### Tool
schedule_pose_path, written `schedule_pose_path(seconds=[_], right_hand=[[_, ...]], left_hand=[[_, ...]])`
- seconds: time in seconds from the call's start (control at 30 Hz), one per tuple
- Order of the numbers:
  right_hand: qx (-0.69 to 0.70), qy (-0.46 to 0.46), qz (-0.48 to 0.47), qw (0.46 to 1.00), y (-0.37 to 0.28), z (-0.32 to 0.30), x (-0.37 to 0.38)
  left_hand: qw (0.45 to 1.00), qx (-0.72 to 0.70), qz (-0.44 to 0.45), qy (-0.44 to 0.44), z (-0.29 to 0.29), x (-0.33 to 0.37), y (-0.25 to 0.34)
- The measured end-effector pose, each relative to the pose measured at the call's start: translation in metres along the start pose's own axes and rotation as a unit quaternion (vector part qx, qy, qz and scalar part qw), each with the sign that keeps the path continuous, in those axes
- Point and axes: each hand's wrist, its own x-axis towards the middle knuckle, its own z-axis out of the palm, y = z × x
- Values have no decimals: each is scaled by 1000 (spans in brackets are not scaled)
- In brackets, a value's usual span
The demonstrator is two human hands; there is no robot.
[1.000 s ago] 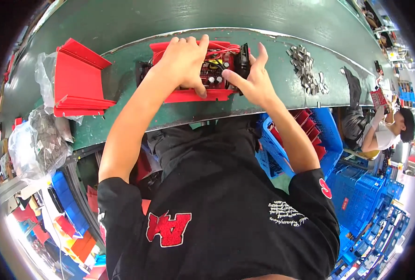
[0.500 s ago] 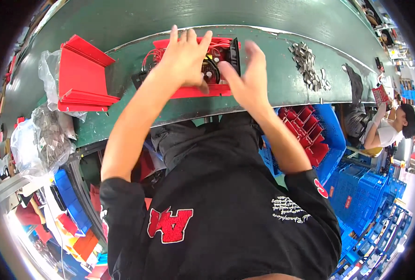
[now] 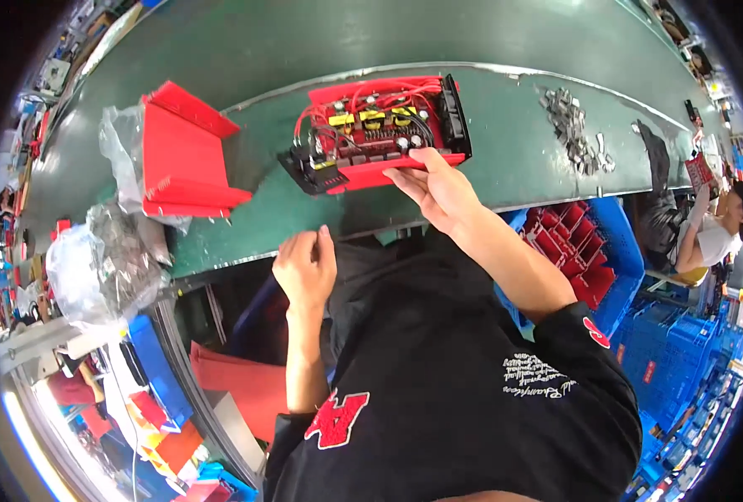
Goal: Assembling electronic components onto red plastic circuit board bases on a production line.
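A red metal housing with a circuit board lies on the bench, uncovered. Red wires, yellow-wrapped parts and black end plates show in it. My right hand grips its near wall at the right, thumb over the edge and fingers beneath. Off to the lower left, at the bench's front edge, my left hand is closed, with its thumb up along curled fingers. Whatever it holds, if anything, is hidden. A red U-shaped cover sits on the bench to the left, apart from both hands.
Clear plastic bags of small parts lie at the bench's left end. Small dark metal pieces are heaped to the right. A blue crate of red parts stands below the right edge. Farther right, a person holds a red board.
My left hand has left the housing and drawn back to the bench edge, closing. My right hand has come onto the housing's near wall, and the housing now sits tilted.
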Motion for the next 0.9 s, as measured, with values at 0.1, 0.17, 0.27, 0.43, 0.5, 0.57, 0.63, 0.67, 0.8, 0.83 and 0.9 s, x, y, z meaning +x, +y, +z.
schedule_pose_path(seconds=[0.1,0.17,0.27,0.43,0.5,0.57,0.63,0.67,0.8,0.83,0.9], right_hand=[[-1,-15,-19,1000,-34,-1,25],[6,-30,-13,999,-59,11,51],[-3,16,-27,1000,-100,22,112],[-15,60,-79,995,-158,47,230],[0,61,-132,989,-193,66,283],[-2,-48,-209,977,-249,80,332],[17,-91,-198,976,-272,118,351],[52,-122,-203,970,-271,142,352],[13,-226,-74,971,-252,168,324],[-45,-257,-83,962,-249,156,318],[-185,-286,-112,934,-218,131,287]], left_hand=[[999,35,22,26,15,13,-2],[997,47,26,50,24,22,-7],[996,68,34,55,42,28,-16],[994,85,36,56,42,18,-13],[993,89,29,67,43,20,-9],[994,79,18,75,50,24,-6],[994,86,5,65,45,18,-7],[994,96,-9,60,43,17,-7],[994,95,-14,53,44,20,-9],[996,83,-1,36,48,24,-8],[994,96,13,48,52,27,-10]])
